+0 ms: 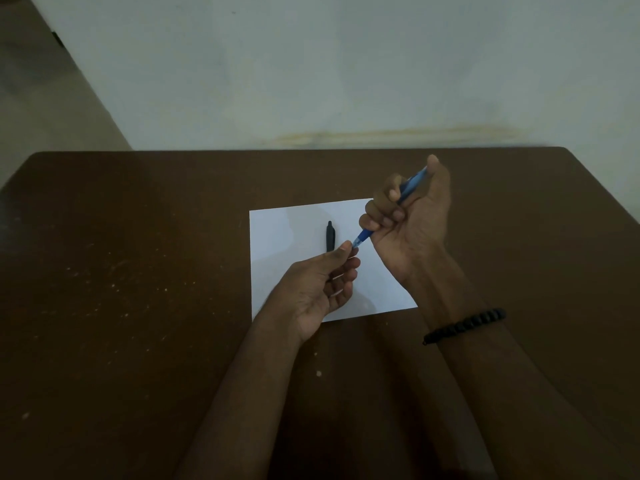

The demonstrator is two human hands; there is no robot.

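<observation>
- Your blue pen point(412, 183) slants above the table, uncapped, its tip pointing near-left and its tail far-right.
- Your black cap point(330, 236) lies flat on the white paper point(287, 230), just left of the tip.

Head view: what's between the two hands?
In the head view, the blue pen spans the gap: right hand grips its barrel, left hand pinches its tip, over the white paper.

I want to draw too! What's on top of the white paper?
A black pen cap lies on the white paper. The left hand and right hand, holding a blue pen, cover part of it; anything beneath them is hidden.
</observation>
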